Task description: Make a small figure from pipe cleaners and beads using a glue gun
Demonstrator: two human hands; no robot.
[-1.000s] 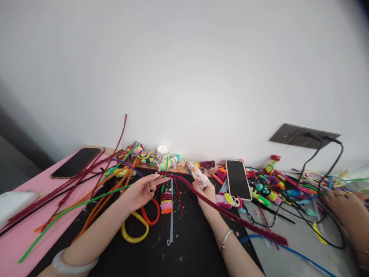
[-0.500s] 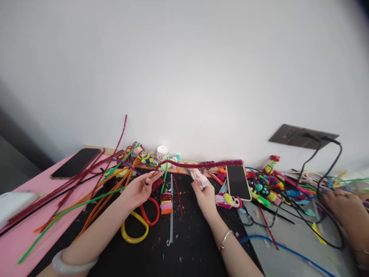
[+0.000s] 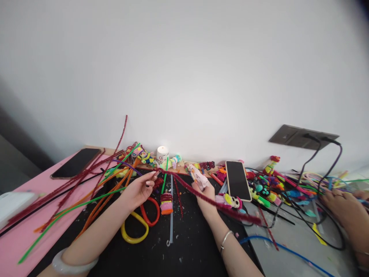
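Observation:
My left hand [image 3: 141,189] pinches one end of a dark red pipe cleaner [image 3: 186,184]. The strip curves down to the right, passing across my right hand and wrist. My right hand [image 3: 205,198] is closed round a pale pink object [image 3: 201,179] whose kind I cannot make out. Between the hands, on the black mat [image 3: 190,238], lies a small bundle wound in dark red, pink and orange [image 3: 166,204]. Scissors with red and yellow handles [image 3: 135,240] rest below my left hand. A pink and yellow pipe-cleaner figure [image 3: 227,201] lies just right of my right hand.
Pipe cleaners [image 3: 72,184] fan over the pink surface at left, beside a dark phone [image 3: 75,163]. Another phone [image 3: 238,181] lies right of centre. A paper cup [image 3: 162,154] stands by the wall. Cables hang from a socket [image 3: 302,135]; another person's hand [image 3: 343,206] is far right.
The free end of the dark red pipe cleaner has swung down from near-level, now crossing my right wrist. My left hand has shifted slightly; my right hand stays in place.

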